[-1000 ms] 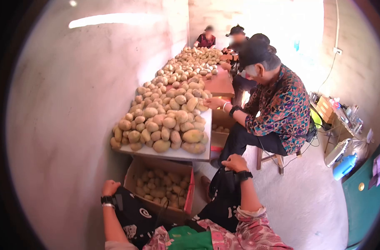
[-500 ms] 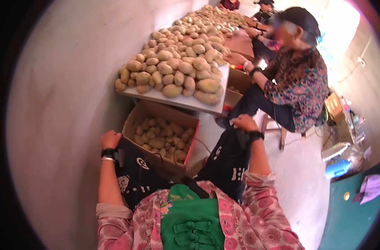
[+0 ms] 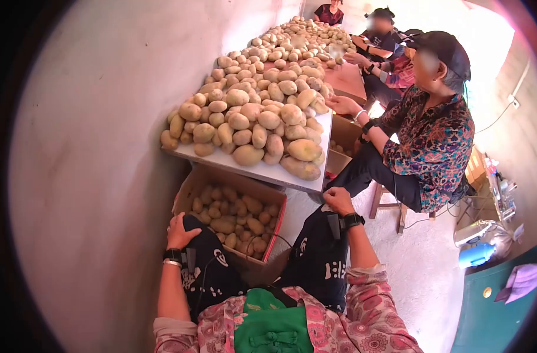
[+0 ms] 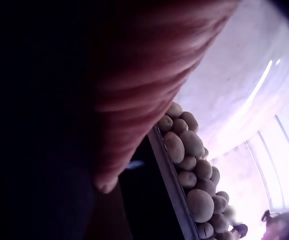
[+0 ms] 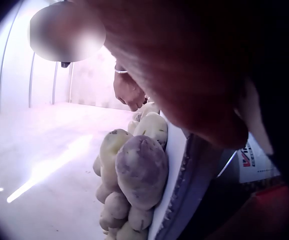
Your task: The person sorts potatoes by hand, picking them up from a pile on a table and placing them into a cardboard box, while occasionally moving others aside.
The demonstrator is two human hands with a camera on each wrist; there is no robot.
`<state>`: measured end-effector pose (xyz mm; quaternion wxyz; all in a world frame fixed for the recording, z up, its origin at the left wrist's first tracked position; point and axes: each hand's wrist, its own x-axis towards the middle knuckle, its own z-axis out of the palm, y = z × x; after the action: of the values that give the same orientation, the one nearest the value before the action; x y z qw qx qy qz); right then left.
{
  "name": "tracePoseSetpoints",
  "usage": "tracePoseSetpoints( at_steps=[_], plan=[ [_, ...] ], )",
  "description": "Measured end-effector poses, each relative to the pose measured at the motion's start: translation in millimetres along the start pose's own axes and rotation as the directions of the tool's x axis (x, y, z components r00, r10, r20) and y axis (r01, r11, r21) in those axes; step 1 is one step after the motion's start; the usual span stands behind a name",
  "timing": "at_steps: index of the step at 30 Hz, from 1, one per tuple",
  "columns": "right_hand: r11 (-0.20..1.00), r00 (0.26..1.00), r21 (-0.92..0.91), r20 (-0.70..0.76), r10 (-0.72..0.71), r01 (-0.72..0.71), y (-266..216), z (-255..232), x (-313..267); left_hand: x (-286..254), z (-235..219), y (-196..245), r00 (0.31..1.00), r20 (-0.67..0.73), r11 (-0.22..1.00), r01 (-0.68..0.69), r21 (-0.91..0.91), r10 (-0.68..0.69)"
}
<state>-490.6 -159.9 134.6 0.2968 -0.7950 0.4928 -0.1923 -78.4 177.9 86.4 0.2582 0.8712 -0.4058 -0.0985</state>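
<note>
A: Start at the left. What's there?

B: The left hand (image 3: 183, 231), laid on the left knee of the dark trousers (image 3: 206, 253), thumb set apart from the fingers, holding nothing. The trousers carry white print, but I can't make out words in it.

A: And next to that knee?

B: An open cardboard box (image 3: 221, 177), red on its right side, standing below the near edge of the tabletop (image 3: 274, 174). Potatoes lie inside.

A: What's on top?

B: More potatoes (image 3: 239, 121), heaped from the near edge to the far end. Two big ones, a yellowish potato (image 3: 304, 150) and a browner potato (image 3: 300, 168), sit by the near right corner.

A: The right hand?

B: The right hand (image 3: 339, 201) rests on the right knee, just off that corner. Its fingers bend downward and grip nothing that I can see; the tips are hidden.

A: Any lettering?

B: The right wrist view shows a white label (image 5: 258, 170) with red and dark characters, too cut off to read.

A: Farther right?

B: A seated person's patterned shirt (image 3: 433, 147), then a blue flask (image 3: 476, 256) and a purple cloth (image 3: 523, 281).
</note>
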Motion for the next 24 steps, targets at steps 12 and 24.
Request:
tracePoseSetpoints(
  at_steps=[12, 24],
  plan=[
    [0.933, 0.878, 0.087, -0.380, -0.292, 0.348, -139.0, -50.0, 55.4, 2.8, -8.5, 48.4, 0.936, -0.158, 0.930, 0.337, 0.145, -0.314],
    [0.881, 0.918, -0.300, -0.041, -0.394, 0.365, -120.0, -23.3, 96.0, 18.8, 7.8, 33.9, 0.952, -0.237, 0.966, 0.229, 0.121, -0.196]
  ],
)
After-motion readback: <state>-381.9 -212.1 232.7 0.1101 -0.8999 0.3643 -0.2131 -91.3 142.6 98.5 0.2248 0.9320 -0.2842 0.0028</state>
